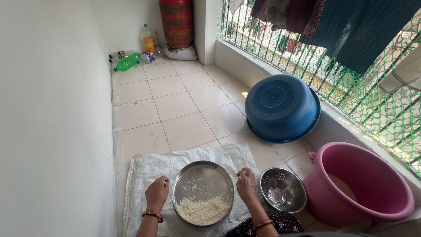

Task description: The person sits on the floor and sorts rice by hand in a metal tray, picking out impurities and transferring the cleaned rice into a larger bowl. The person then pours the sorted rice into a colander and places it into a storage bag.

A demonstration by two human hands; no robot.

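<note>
A round steel plate (pixel 199 173) lies on a white woven sack (pixel 149 169) on the tiled floor. White rice (pixel 202 210) is heaped in the plate's near part, with loose grains scattered further up. My left hand (pixel 156 192) rests at the plate's left rim, fingers curled on the sack. My right hand (pixel 246 185) sits at the plate's right rim, fingertips pinched together. Both wrists carry bangles. Whether either hand grips the rim cannot be told.
A steel colander (pixel 283 189) stands right of the plate. A pink tub (pixel 364 186) sits beyond it at the wall. An upturned blue tub (pixel 280 107) leans by the netted railing. Plastic bottles (pixel 128 62) and a red gas cylinder (pixel 176 22) occupy the far corner.
</note>
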